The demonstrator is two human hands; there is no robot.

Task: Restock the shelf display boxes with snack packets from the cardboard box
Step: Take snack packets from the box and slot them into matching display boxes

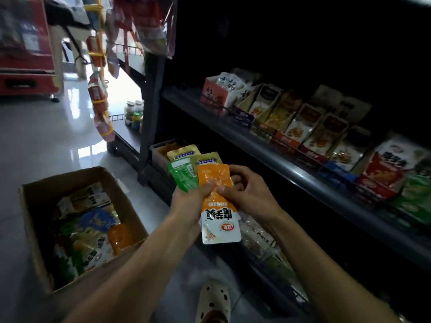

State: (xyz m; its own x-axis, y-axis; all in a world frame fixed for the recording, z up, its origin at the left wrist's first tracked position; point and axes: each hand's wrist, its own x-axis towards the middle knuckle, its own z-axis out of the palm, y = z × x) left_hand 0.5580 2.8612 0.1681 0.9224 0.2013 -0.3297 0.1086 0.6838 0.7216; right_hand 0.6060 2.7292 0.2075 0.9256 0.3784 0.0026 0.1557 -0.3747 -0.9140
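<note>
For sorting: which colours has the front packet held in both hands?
Orange and white front packet, best seen in the head view.

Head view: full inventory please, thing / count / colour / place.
orange packet: one, orange and white, front of the fan, pinched by both hands
green packet: one, green, behind the orange one
gold packets: two, gold, back of the fan
cardboard box: one, brown, on the floor at left, holding mixed packets
display boxes: a row, mixed colours, on the dark shelf
shoe: one, cream with holes, bottom centre
left hand: grips the fan
right hand: pinches the orange packet
</note>
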